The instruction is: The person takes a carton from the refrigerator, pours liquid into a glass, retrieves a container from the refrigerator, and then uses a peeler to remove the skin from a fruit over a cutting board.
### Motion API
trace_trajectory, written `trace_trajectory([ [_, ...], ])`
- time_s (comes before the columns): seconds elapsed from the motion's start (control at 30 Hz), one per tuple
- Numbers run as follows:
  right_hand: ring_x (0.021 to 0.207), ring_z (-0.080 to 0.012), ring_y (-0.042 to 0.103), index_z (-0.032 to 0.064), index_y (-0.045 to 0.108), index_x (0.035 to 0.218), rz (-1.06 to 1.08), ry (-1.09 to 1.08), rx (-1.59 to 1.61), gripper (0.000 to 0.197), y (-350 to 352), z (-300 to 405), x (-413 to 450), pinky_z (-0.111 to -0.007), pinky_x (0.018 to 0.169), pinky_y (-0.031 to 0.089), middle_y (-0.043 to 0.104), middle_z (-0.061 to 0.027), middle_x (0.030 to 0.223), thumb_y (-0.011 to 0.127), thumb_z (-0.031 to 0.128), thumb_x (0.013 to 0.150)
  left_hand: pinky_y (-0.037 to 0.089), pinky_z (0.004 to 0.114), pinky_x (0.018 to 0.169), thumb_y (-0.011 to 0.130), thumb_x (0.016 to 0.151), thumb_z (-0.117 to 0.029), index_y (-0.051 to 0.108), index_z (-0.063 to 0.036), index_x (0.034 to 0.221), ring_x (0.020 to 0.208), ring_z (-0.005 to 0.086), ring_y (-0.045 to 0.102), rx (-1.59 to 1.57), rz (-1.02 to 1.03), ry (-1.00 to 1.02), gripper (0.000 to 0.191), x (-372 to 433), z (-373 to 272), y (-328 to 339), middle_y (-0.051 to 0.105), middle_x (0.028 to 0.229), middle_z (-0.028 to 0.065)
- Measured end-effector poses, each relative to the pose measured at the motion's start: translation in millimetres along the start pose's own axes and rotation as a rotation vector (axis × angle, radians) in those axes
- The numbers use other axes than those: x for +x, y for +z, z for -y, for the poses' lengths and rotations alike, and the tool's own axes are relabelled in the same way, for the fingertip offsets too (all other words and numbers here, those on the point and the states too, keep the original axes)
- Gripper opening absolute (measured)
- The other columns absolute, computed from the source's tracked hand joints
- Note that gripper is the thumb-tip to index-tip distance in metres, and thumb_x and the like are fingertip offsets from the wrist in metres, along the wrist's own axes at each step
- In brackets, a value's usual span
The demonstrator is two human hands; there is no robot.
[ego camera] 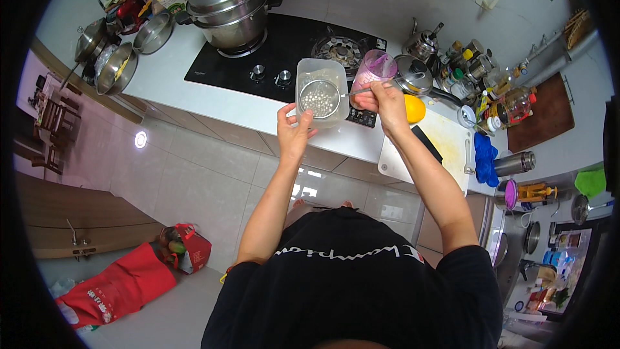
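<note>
My left hand point(293, 138) grips the near left side of a translucent rectangular plastic container point(310, 67), its thumb at the strainer's rim. My right hand point(386, 106) pinches the thin metal handle of a fine-mesh strainer point(335, 91). Small whitish balls point(318, 103) lie in the strainer, whose bowl sits over or inside the container; its exact depth I cannot tell. Just behind my right hand stands a clear tumbler point(364, 76) with pink and purple contents. A yellow fruit point(415, 109), perhaps a mango, rests to the right of that hand.
A steamer pot point(232, 14) stands on the left burner of the black gas hob point(203, 69). A lidded pan point(412, 77) is beyond the tumbler. On the right, a white cutting board point(453, 131) carries a dark flat object point(426, 143), near bottles point(516, 104) and a steel flask point(516, 163).
</note>
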State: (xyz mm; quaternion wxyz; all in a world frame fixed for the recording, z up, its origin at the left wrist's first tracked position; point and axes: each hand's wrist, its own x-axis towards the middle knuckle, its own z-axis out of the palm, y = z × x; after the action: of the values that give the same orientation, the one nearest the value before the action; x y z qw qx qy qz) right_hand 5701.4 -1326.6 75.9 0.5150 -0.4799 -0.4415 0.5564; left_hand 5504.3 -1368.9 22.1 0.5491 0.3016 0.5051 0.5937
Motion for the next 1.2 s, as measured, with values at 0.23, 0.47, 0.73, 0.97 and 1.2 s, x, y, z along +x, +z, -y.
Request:
trace_trajectory([
  [0.23,0.075,-0.0129,0.062,-0.006,0.059,0.092,0.109,-0.382,-0.245,0.029,5,35,11,-0.022,0.068,0.05,0.064,-0.0071,0.084,0.046,0.02,0.092,0.054,0.031,0.061,0.064,0.079,-0.025,0.038,-0.0047,0.116,0.078,0.0186,0.058,0.0,0.044,-0.046,0.05,-4,-7,-1,0.049,0.091,0.0087],
  [0.47,0.072,-0.0117,0.061,-0.0026,0.061,0.09,0.338,-0.62,-0.8,0.019,5,58,1,-0.023,0.065,0.048,0.06,-0.0118,0.073,0.052,0.013,0.088,0.054,0.03,0.06,0.064,0.079,-0.026,0.039,-0.0038,0.116,0.076,0.0178,0.058,0.014,0.082,-0.05,0.05,-2,-15,-4,0.05,0.09,0.0087],
  [0.73,0.074,-0.015,0.063,-0.0052,0.057,0.094,0.206,-0.128,-0.155,0.029,2,11,-9,-0.024,0.064,0.052,0.062,-0.0115,0.082,0.044,0.02,0.092,0.053,0.03,0.06,0.066,0.077,-0.024,0.038,-0.0039,0.117,0.079,0.0186,0.058,0.062,0.032,-0.052,0.053,-2,-6,2,0.049,0.093,0.0095],
  [0.97,0.07,-0.0184,0.064,-0.0041,0.055,0.093,-0.043,0.102,0.026,0.027,1,-14,-8,-0.023,0.062,0.052,0.063,-0.0156,0.08,0.043,0.02,0.092,0.054,0.029,0.06,0.06,0.082,-0.023,0.037,-0.0046,0.116,0.073,0.0174,0.06,0.09,-0.014,-0.02,0.045,-8,5,0,0.055,0.09,0.008],
  [1.2,0.069,-0.0187,0.064,-0.0045,0.055,0.091,-0.108,0.068,0.135,0.025,2,6,-7,-0.023,0.061,0.053,0.063,-0.0167,0.08,0.044,0.019,0.091,0.054,0.032,0.062,0.066,0.078,-0.026,0.036,-0.0049,0.118,0.083,0.0199,0.057,-0.002,-0.002,-0.04,0.055,-6,3,-4,0.048,0.096,0.0107],
])
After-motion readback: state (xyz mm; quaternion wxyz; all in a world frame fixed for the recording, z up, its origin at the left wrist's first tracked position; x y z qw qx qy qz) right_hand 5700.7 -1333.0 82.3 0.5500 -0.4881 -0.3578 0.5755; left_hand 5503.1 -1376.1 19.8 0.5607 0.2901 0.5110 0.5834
